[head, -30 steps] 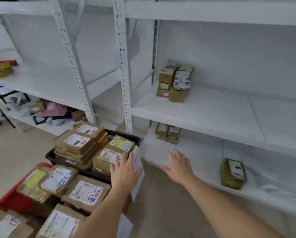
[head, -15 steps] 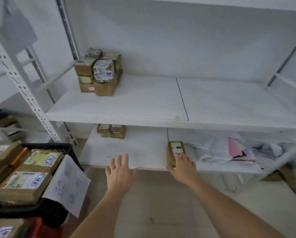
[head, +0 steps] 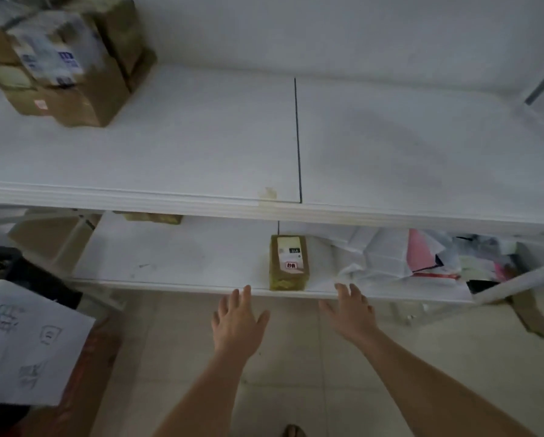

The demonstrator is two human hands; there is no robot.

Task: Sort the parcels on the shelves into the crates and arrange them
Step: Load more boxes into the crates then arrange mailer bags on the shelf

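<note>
Lying at the front edge of the lower shelf [head: 176,263], a small brown parcel [head: 289,263] with a white label sits between the two hands and touches neither. The left hand [head: 237,323] reaches just below the shelf edge, to the left of the parcel, fingers straight and spread, holding nothing. The right hand [head: 351,313] is just right of the parcel, its fingertips at the shelf edge, fingers relaxed and empty too. Left of the parcel the lower shelf is bare; to its right lies a heap of papers [head: 400,257]. On the upper shelf [head: 201,146], a stack of parcels [head: 65,61] stands at the far left. A black crate [head: 43,288] with a paper sheet [head: 27,348] is at the lower left.
</note>
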